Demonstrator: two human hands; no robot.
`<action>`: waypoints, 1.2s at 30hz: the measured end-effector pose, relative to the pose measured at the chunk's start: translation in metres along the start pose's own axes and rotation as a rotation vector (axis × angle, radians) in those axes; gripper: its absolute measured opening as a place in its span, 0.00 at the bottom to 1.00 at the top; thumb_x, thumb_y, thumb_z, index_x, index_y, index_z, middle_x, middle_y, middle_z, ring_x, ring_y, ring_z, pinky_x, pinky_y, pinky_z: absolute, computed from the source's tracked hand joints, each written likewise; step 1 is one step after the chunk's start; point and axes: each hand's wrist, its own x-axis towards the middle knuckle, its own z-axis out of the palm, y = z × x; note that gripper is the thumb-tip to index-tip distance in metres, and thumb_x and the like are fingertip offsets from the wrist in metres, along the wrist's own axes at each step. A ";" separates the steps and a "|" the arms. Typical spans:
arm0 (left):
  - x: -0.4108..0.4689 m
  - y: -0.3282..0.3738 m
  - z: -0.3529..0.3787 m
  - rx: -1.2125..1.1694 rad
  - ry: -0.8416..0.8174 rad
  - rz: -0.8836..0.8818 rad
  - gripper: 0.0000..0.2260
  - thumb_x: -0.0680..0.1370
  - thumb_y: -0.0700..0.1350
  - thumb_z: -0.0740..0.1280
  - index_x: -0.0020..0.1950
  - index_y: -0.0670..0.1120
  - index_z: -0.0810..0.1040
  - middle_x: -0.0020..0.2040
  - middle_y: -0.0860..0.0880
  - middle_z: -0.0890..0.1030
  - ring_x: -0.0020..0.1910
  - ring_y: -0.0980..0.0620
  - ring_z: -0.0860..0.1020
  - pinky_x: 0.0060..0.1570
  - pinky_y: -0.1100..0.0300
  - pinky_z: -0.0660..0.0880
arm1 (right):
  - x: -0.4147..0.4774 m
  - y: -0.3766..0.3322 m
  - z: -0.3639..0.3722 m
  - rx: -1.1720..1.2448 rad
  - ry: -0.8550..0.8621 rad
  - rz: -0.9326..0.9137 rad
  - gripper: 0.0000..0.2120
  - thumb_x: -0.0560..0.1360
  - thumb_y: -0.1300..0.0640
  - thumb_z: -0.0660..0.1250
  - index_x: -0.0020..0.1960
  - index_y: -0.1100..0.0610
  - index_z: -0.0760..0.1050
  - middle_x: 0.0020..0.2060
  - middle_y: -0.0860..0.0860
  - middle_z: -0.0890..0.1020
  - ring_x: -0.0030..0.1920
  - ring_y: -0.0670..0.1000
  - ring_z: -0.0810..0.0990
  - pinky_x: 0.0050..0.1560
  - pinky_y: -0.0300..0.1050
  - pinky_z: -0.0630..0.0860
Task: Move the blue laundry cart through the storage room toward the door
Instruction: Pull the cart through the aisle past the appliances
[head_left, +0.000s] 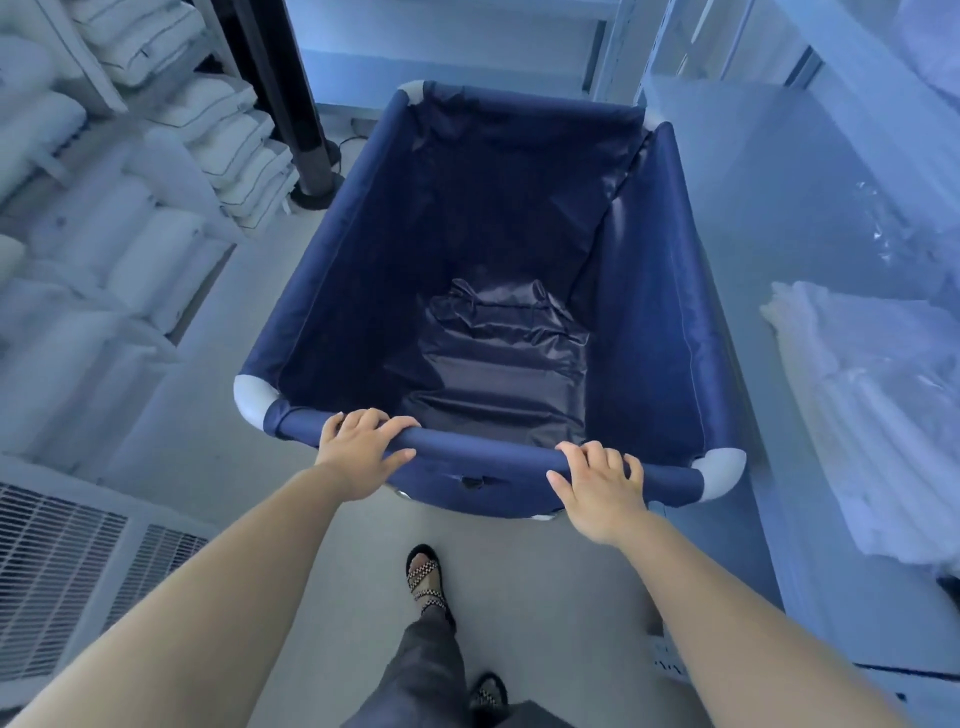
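At the far left, shelves (78, 218) hold stacked white pillows (130, 234) and folded cushions (234, 150). Near the left edge, low down, a vent grille (57, 566) sits by the floor (519, 597). Just right of the cushions a dark pole (296, 104) stands upright on a round base, with a cable lying on the floor beside it.

The cart (649, 312) fills the middle of the aisle, between the left shelves and the right one, its near rail close to the person and its far end pointing away. It is dark blue fabric over a frame with pale corner caps (252, 400), and holds only its own crumpled liner (493, 358) at the bottom.

The left hand (358, 447) grips the near rail toward its left corner, fingers (379, 421) curled over the top of the rail and thumb underneath on the near side. The right hand (597, 488) grips the same rail toward its right corner, fingers curled over it, thumb stretched along the near face. Both arms reach forward.

Below, between the arms, a foot in a strapped sandal (426, 577) steps on the floor; a second sandal shows nearer.

At the right, a pale shelf (779, 208) runs beside the cart, just touching or nearly so, and carries folded white linen (872, 395) in clear wrap.
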 end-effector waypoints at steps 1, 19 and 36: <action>-0.015 0.001 0.005 -0.007 -0.003 -0.004 0.17 0.79 0.59 0.55 0.69 0.63 0.63 0.64 0.54 0.69 0.70 0.51 0.62 0.72 0.49 0.50 | -0.014 0.000 0.005 -0.001 -0.017 -0.005 0.23 0.80 0.41 0.46 0.72 0.47 0.53 0.65 0.50 0.64 0.67 0.54 0.60 0.72 0.57 0.47; -0.243 -0.017 0.079 -0.015 0.069 0.015 0.16 0.80 0.57 0.56 0.68 0.61 0.66 0.64 0.55 0.73 0.68 0.52 0.65 0.72 0.50 0.52 | -0.230 -0.042 0.111 -0.021 0.046 0.022 0.25 0.79 0.42 0.51 0.73 0.48 0.52 0.68 0.52 0.62 0.70 0.56 0.57 0.73 0.60 0.44; -0.494 -0.033 0.156 0.057 -0.077 0.005 0.16 0.80 0.59 0.53 0.68 0.65 0.62 0.62 0.56 0.71 0.66 0.52 0.65 0.68 0.53 0.54 | -0.472 -0.067 0.221 0.035 0.007 -0.018 0.21 0.80 0.45 0.50 0.72 0.45 0.54 0.66 0.49 0.63 0.67 0.55 0.61 0.72 0.57 0.46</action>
